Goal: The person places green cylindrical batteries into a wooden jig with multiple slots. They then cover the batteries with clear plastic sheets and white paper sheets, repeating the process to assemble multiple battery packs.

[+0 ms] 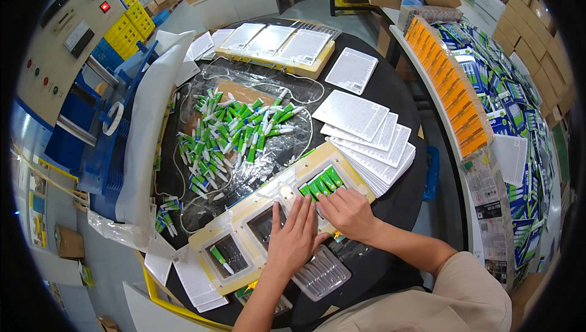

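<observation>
Left of the left fingers, one tube (221,260) is held in the frame (238,225); beyond them, loose tubes (235,126) are heaped. The left hand (293,238) is laid over the frame, fingers straight and slightly spread. Just beyond the curled fingers of the right hand (349,211), green tubes (321,183) are lined up; whether one is gripped cannot be told. Farther right, cards (351,114) are stacked.

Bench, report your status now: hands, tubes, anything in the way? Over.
Left hand, flat over yellow frame. Right hand, fingers at row of green tubes. One tube in left compartment. Loose tube pile beyond frame, not blocking.
</observation>
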Motion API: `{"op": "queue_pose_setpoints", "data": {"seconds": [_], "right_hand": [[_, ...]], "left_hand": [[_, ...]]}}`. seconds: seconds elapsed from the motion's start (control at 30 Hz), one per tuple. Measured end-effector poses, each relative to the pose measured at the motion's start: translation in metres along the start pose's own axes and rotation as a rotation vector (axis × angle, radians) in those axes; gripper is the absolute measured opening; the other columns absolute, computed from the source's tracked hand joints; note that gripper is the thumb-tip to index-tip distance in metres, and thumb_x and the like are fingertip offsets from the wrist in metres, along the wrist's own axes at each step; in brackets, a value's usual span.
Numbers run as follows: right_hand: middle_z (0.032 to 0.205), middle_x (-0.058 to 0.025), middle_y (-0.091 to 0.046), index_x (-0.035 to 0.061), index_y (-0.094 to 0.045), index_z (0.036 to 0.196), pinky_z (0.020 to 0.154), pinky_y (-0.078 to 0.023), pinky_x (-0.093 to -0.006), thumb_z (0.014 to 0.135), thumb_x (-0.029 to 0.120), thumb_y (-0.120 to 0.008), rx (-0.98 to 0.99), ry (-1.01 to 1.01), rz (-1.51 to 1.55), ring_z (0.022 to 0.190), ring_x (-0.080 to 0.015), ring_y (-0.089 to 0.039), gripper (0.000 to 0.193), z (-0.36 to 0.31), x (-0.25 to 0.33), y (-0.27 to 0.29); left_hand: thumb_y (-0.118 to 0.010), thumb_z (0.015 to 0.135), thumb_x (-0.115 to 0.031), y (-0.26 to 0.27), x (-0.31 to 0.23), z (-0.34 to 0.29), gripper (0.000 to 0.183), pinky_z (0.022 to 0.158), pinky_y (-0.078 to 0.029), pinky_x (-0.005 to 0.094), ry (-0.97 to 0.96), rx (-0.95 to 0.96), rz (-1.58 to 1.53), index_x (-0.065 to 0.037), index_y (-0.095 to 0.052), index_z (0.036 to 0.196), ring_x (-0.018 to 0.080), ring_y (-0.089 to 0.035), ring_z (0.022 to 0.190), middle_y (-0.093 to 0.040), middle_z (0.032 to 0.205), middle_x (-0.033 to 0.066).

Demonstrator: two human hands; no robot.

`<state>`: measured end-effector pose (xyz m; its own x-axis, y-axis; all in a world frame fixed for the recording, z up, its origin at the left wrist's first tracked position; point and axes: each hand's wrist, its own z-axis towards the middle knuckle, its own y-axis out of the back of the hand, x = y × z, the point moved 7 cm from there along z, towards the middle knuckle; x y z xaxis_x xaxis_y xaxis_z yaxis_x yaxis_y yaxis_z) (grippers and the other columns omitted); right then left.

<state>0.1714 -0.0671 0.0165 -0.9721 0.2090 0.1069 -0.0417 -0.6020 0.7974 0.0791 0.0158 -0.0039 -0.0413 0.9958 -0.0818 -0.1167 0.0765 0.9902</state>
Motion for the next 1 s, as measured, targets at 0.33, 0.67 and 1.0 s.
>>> {"op": "queue_pose_setpoints", "data": {"seconds": [0.33, 0.67, 1.0], "right_hand": [[0.103, -0.0065, -0.069, 0.0032, -0.073, 0.101, 0.085, -0.049, -0.0394, 0.084, 0.020, -0.073, 0.025, -0.029, 0.002, 0.098, -0.0251, -0.063, 0.023, 0.011, -0.004, 0.010], [0.088, -0.0141, -0.067, 0.0050, -0.070, 0.078, 0.073, -0.059, -0.0434, 0.082, 0.011, -0.068, 0.021, -0.059, 0.141, 0.086, -0.0312, -0.069, 0.008, 0.156, -0.089, -0.052], [0.089, -0.0122, -0.073, 0.0040, -0.073, 0.076, 0.072, -0.059, -0.0470, 0.079, 0.011, -0.068, 0.310, 0.019, -0.112, 0.094, -0.0314, -0.070, 0.009, 0.136, -0.110, -0.120]], "left_hand": [[-0.068, 0.093, -0.049, 0.007, 0.004, 0.002, 0.078, 0.125, -0.014, 0.0611, -0.019, 0.039, -0.116, -0.002, -0.046, 0.151, 0.0253, -0.036, 0.152, -0.043, 0.161, 0.0119], [-0.079, 0.087, -0.026, 0.030, 0.152, 0.081, 0.028, 0.075, -0.054, 0.0463, 0.359, -0.492, -0.063, -0.003, -0.069, 0.101, 0.0369, -0.066, 0.089, -0.066, 0.098, 0.0149], [-0.073, 0.087, -0.008, 0.026, 0.184, 0.068, 0.017, 0.070, -0.054, 0.0443, 0.449, -0.361, -0.420, -0.002, -0.069, 0.103, 0.0359, -0.069, 0.080, -0.071, 0.096, 0.0164]]}}
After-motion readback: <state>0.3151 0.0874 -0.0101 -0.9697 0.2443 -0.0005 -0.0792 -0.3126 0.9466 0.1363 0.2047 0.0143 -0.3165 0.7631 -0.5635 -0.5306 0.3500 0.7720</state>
